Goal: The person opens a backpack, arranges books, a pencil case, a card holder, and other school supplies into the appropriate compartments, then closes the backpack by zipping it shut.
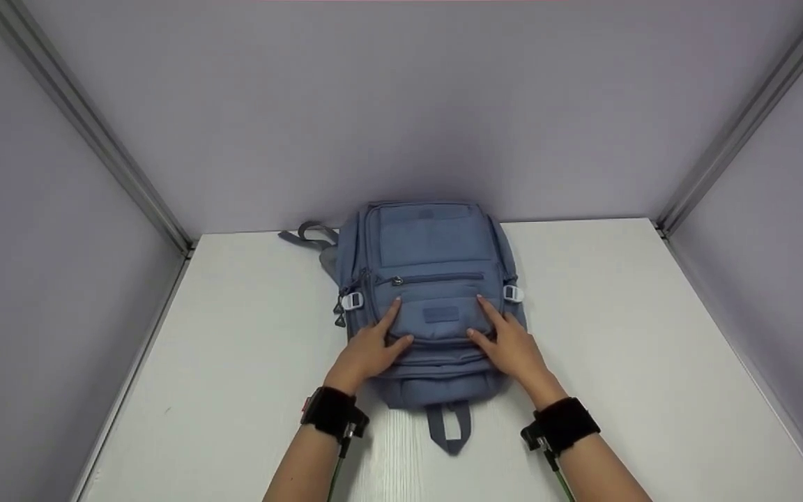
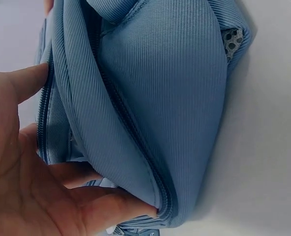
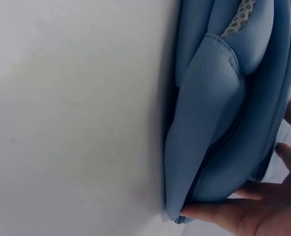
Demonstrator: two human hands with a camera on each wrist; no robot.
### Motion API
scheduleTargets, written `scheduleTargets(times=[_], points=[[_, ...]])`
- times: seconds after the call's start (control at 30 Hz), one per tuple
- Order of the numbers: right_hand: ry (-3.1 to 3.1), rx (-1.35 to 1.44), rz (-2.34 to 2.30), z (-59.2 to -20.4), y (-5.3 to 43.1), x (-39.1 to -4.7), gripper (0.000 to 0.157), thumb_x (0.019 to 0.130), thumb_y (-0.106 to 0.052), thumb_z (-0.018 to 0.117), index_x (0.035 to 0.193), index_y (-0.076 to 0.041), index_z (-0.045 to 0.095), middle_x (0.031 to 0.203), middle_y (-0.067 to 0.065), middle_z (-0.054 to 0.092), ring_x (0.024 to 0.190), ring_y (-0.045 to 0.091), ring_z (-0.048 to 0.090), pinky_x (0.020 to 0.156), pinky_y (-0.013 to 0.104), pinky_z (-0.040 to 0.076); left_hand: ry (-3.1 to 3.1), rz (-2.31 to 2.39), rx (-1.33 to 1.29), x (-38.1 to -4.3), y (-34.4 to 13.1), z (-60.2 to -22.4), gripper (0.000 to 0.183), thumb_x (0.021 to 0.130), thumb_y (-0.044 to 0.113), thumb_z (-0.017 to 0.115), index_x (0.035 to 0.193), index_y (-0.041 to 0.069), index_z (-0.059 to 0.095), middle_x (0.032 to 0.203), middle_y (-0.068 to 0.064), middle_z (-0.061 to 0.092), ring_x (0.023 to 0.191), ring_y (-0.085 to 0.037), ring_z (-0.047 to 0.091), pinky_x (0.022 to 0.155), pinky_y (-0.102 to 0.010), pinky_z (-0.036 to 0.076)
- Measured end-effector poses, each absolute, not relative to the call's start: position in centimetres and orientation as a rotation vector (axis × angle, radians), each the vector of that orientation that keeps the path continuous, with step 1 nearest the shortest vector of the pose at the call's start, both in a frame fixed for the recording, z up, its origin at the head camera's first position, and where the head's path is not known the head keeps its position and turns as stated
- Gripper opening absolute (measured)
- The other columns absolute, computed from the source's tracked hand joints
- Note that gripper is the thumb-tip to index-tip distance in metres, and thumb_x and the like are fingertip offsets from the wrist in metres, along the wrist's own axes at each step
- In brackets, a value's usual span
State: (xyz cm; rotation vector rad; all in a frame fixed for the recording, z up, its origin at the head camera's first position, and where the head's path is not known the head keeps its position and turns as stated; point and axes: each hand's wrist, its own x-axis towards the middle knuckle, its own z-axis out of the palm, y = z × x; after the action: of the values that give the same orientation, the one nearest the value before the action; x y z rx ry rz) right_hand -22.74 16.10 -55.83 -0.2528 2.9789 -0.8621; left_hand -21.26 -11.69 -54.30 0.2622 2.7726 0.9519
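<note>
A blue backpack (image 1: 436, 237) lies on its back on the white table, front pockets facing up and its top loop toward the person. My left hand (image 1: 370, 352) rests on the left side of the small front pocket (image 1: 443, 314), index finger and thumb extended over the fabric. On the opposite side, my right hand (image 1: 513, 345) touches the same pocket in a mirrored pose. In the left wrist view, spread fingers (image 2: 111, 206) reach along the bag's side by a zipper (image 2: 130, 125). The right wrist view shows fingers (image 3: 209, 214) against the other side.
Grey panels (image 1: 415, 104) enclose the white table (image 1: 248, 362) at the back and both sides. A loose strap (image 1: 307, 237) sticks out at the bag's far left. White buckles (image 1: 353, 301) sit on both sides, and the carrying loop (image 1: 452, 432) lies on the near tabletop.
</note>
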Motion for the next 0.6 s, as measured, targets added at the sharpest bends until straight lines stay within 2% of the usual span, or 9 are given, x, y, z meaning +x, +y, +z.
scheduleTargets(times=[0.3, 0.43, 0.6], points=[[2.993, -0.238, -0.837, -55.6, 16.0, -22.8, 0.071, 0.095, -0.049, 0.060, 0.155, -0.026, 0.030, 0.134, 0.033, 0.048, 0.111, 0.050, 0.056, 0.084, 0.060, 0.047, 2.812, 0.905, 0.264, -21.6, -11.5, -54.9, 0.075, 0.097, 0.057, 0.049, 0.158, 0.031, 0.014, 0.131, -0.032, 0.053, 0.114, -0.045, 0.057, 0.094, -0.057, 0.044], [2.990, -0.251, -0.820, -55.4, 16.3, -22.8, 0.070, 0.096, -0.047, 0.060, 0.155, -0.025, 0.032, 0.134, 0.032, 0.048, 0.112, 0.049, 0.056, 0.086, 0.060, 0.047, 2.874, 0.869, 0.263, -21.4, -11.3, -55.2, 0.075, 0.097, 0.059, 0.048, 0.158, 0.031, 0.015, 0.134, -0.035, 0.049, 0.107, -0.046, 0.060, 0.089, -0.058, 0.047], [2.977, -0.287, -0.830, -54.8, 17.0, -22.7, 0.066, 0.097, -0.044, 0.060, 0.154, -0.023, 0.034, 0.139, 0.030, 0.045, 0.118, 0.049, 0.052, 0.089, 0.062, 0.044, 2.921, 0.816, 0.232, -20.9, -11.5, -54.7, 0.072, 0.097, 0.059, 0.047, 0.158, 0.031, 0.020, 0.141, -0.033, 0.043, 0.107, -0.048, 0.059, 0.081, -0.059, 0.050]])
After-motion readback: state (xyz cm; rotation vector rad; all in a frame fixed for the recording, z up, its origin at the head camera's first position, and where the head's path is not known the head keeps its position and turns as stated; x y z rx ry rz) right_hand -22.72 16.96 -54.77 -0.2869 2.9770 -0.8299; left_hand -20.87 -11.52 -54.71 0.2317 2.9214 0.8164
